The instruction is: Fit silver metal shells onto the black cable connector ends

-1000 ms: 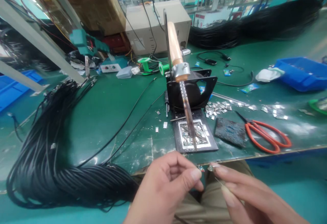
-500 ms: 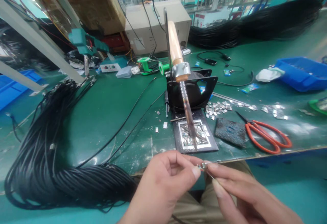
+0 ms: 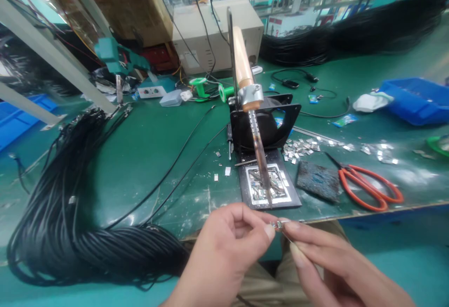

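Both hands pinched close, small metal part between the fingertips.
Left hand point(image 3: 224, 246): thumb and forefinger grip tiny coloured wire ends point(image 3: 273, 226); right hand point(image 3: 333, 253): thumb and fingers grip a thin wire point(image 3: 286, 238), forefinger at the metal part point(image 3: 279, 224) – too small to read further. Just beyond the fingertips, the iron point(image 3: 257, 143) points down over a white-rimmed tray point(image 3: 286, 199) of metal bits. Beyond the right hand: dark sponge point(image 3: 317, 181), then orange-handled cutters point(image 3: 347, 172) further right. Left of the left hand, a thick bundle of black cable point(image 3: 115, 251). Past the sponge, loose metal pieces point(image 3: 301, 147); far right of the hands, a blue bin point(image 3: 417, 103); farthest, straight ahead – a beige box point(image 3: 196, 54).
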Tool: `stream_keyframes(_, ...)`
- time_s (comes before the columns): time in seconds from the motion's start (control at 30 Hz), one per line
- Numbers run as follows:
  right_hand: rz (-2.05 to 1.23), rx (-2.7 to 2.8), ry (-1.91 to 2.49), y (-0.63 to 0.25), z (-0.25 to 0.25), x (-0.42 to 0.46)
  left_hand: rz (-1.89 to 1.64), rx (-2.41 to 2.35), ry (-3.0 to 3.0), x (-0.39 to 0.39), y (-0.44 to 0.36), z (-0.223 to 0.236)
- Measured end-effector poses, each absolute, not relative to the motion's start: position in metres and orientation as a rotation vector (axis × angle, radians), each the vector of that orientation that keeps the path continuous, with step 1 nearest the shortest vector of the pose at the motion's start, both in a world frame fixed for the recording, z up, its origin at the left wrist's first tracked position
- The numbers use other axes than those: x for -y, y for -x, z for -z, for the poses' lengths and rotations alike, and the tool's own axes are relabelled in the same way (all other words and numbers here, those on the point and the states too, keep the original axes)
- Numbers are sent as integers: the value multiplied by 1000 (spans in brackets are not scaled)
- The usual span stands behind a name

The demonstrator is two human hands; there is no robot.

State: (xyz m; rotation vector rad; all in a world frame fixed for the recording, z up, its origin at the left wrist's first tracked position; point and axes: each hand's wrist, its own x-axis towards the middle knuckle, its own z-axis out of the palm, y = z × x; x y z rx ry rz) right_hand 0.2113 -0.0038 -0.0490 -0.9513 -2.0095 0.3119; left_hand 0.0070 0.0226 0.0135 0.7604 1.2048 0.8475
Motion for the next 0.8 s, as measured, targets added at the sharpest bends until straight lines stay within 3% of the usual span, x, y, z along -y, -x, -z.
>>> stream_keyframes(0.8,-258,2013,965,-209,47,0,-889,-1190,-744,-22,-7,-11)
